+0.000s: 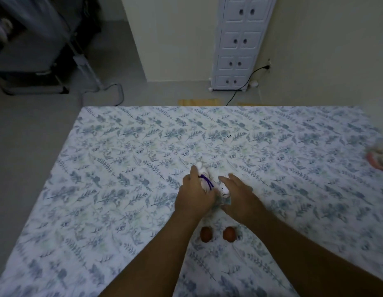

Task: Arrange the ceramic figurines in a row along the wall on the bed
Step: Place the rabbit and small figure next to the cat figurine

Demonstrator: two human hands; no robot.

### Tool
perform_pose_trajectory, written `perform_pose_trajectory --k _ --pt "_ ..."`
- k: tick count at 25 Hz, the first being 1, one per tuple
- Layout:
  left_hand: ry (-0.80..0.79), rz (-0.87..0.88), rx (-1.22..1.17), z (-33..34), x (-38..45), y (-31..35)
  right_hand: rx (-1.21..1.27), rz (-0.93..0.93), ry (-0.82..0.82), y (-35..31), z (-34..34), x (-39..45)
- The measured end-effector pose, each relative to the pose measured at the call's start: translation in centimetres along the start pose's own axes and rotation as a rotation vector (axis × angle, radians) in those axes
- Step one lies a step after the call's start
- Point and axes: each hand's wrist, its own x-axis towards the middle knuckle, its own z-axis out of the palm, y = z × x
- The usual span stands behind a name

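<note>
On the leaf-print bed sheet [126,159], my left hand [194,194] grips a white ceramic figurine [204,177] with a purple cord round it. Right beside it, my right hand [237,196] holds a second white figurine [224,190], partly hidden under the fingers. The two figurines touch or nearly touch between my hands. Two small brown egg-shaped figurines stand on the sheet nearer to me, one on the left [206,234] and one on the right [229,233]. A tiny white piece [228,139] lies further out on the sheet.
A blurred pink and white object [380,156] lies at the bed's right edge. Beyond the bed's far edge stand a white drawer cabinet [237,46] and a black cable [239,91] on the floor. A dark rack [36,50] stands far left. The wall [325,50] runs along the right.
</note>
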Motion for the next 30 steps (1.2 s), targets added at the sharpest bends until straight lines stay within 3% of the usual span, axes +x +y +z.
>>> perform_pose_trajectory --k 3,8,14,18,22,30 --pt "0.053 -0.039 0.046 0.8 1.0 0.0 0.115 0.002 0.153 0.3 0.4 0.8" --pt "0.023 0.137 0.030 2.4 0.5 4.0 0.238 0.076 0.316 3.9 -2.3 -1.7" --pt "-0.185 0.407 0.051 11.6 0.3 17.2 0.302 0.346 0.597 17.3 -11.0 -8.1" --pt "-0.371 0.611 0.168 20.4 0.2 25.6 0.320 0.487 0.714 27.3 -15.7 -12.4" --pt "-0.451 0.751 0.229 28.8 0.8 32.5 0.381 0.597 0.811 34.8 -17.9 -14.8" --pt "-0.503 0.923 0.301 36.6 3.6 37.6 0.363 0.512 0.943 39.4 -17.6 -14.2"
